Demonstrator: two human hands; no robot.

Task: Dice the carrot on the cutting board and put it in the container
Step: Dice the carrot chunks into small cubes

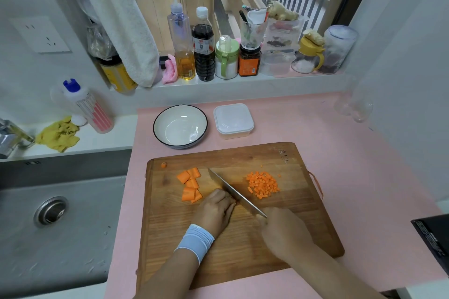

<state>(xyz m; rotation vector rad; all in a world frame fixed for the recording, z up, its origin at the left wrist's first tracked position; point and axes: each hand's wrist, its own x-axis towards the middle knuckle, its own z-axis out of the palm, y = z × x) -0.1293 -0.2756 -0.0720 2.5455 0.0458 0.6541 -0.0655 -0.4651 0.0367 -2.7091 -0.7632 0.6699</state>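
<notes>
A wooden cutting board (243, 233) lies on the pink counter. Several large carrot chunks (190, 184) sit on its left part, and a pile of small carrot dice (263, 184) on its right part. My right hand (281, 230) grips the handle of a kitchen knife (233, 192), whose blade runs diagonally between the two heaps. My left hand (216, 209), with a pale blue wristband, has its fingers curled down against the blade's left side; the carrot piece under it is hidden. A lidded square plastic container (233, 121) stands behind the board.
A white bowl (180, 126) with a dark rim stands left of the container. The steel sink (53, 213) lies to the left. Bottles and jars (204, 48) line the windowsill. A dish soap bottle (90, 107) and yellow cloth (58, 135) sit by the sink.
</notes>
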